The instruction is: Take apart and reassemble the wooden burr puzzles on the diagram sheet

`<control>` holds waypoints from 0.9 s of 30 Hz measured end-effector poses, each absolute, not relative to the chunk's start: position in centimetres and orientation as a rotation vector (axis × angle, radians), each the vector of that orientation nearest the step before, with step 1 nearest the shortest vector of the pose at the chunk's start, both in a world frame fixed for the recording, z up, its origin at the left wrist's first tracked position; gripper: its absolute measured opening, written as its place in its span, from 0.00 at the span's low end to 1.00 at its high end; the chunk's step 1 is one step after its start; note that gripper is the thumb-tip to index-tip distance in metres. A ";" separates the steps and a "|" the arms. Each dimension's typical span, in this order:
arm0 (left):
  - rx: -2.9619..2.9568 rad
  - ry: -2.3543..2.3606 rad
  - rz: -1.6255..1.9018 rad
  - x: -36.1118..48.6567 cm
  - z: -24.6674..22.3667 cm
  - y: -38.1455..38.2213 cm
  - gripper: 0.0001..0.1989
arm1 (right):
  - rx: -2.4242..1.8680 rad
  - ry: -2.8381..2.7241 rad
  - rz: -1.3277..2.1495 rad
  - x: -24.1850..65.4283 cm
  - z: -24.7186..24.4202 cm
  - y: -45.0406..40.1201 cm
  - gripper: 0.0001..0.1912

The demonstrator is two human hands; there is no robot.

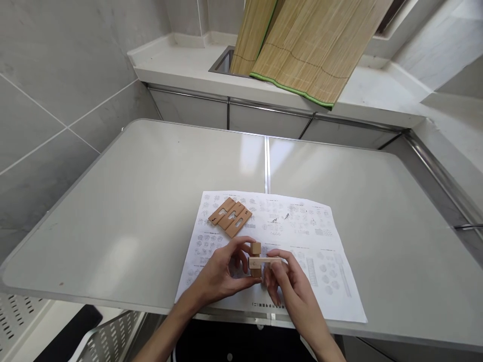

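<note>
Above the near part of a printed sheet (339, 281), my left hand (222, 269) grips an upright square wooden block (255, 248) between thumb and index finger, at its top and bottom. A flat wooden piece (260, 261) crosses the block's middle; my right hand (287, 276) pinches its right end between thumb and fingers. The two pieces meet at the crossing, but I cannot tell how they fit together. Beyond my left hand, three flat wooden slats (231, 216) with cut-out slots and handwritten marks lie side by side on the sheet.
The sheet lies on a pale folding table (94, 211) with a centre seam (267, 163). Behind the table runs a white counter (181, 63) with a sink (222, 60) partly covered by a bamboo mat (313, 45). A perforated chair (109, 337) stands at the lower left.
</note>
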State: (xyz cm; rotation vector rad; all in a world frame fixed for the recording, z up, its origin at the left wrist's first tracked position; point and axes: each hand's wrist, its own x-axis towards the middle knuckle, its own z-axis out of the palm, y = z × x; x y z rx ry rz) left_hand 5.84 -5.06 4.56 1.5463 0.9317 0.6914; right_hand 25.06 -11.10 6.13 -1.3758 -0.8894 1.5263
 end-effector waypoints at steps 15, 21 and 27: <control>1.559 0.918 0.696 5.5 4.4 -5.2 0.33 | -1.515 -1.092 1.408 25.0 6.3 -11.3 0.25; 1.562 0.880 0.687 5.5 4.6 -5.0 0.32 | -1.587 -1.160 1.333 25.2 6.4 -11.6 0.25; 1.537 0.879 0.683 5.5 4.6 -5.1 0.33 | -1.618 -1.183 1.313 25.2 6.4 -11.5 0.24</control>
